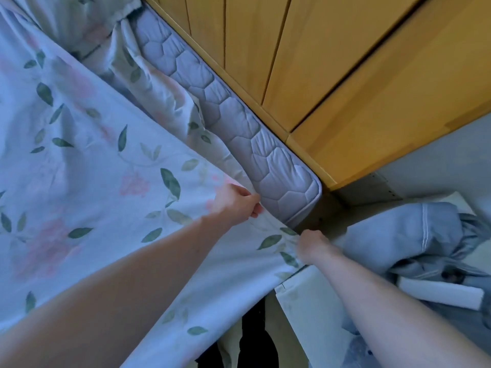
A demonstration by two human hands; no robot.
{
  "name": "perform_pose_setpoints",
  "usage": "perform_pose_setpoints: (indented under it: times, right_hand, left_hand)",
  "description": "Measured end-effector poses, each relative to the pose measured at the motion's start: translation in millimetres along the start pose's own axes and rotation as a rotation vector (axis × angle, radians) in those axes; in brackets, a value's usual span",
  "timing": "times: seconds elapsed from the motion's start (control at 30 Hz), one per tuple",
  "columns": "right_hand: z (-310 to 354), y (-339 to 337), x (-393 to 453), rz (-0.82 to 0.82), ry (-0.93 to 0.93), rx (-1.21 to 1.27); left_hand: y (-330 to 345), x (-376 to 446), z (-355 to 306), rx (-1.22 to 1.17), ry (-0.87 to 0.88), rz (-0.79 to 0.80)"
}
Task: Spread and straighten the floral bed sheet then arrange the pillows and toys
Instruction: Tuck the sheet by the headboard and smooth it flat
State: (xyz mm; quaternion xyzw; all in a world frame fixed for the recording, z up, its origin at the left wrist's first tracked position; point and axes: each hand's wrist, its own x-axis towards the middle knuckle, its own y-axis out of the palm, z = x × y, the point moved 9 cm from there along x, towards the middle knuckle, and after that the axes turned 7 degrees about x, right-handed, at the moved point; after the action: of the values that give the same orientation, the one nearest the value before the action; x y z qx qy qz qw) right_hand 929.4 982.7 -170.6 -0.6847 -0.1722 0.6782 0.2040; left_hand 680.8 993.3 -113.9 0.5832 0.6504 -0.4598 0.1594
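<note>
Pale floral sheet (93,160) (pink blooms, green leaves), quilted grey mattress (239,120)

The floral bed sheet (87,166) covers most of the mattress (239,123), leaving only its quilted edge and near corner bare, and runs off the picture's left side. The right hand (314,247) has its fingertips buried in the sheet's hem. The wooden panelling (332,62) is blurred. Grey bedding (403,235) is cut off at right.
</note>
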Motion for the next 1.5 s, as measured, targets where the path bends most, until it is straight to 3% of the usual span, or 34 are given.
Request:
perform_pose_setpoints:
  times: [0.13,0.33,0.53,0.63,0.77,0.83,0.93,1.03,1.27,1.5]
  right_hand:
    - [-3,-1,17,-0.034,-0.006,-0.117]
    - [-12,-3,44,-0.183,0.017,-0.092]
    - [-4,-2,35,-0.055,0.056,-0.156]
    - [25,-22,18,-0.115,-0.041,-0.122]
    - [76,-59,-3,-0.38,-0.295,0.141]
    - [105,-59,-5,-0.317,-0.376,0.289]
    - [131,-52,-2,-0.207,-0.379,0.276]
    - [123,-60,-3,-0.259,-0.42,0.355]
    - [79,-72,-27,-0.207,-0.462,0.478]
    - [83,-76,-30,-0.331,-0.343,0.343]
  left_hand:
    - [17,8,4,0.045,0.04,-0.078]
    - [33,21,4,0.0,0.054,-0.189]
    - [40,47,18,0.08,0.028,0.025]
    - [3,40,32,0.085,0.067,0.077]
    - [-55,10,91,0.212,0.04,-0.064]
    - [-68,-7,124,0.29,0.015,-0.083]
    - [-67,-28,165,0.341,-0.012,-0.076]
    - [-63,-47,193,0.296,-0.044,-0.117]
    - [-47,-82,210,0.253,-0.01,-0.12]
    - [-32,-116,245,0.253,-0.026,-0.119]
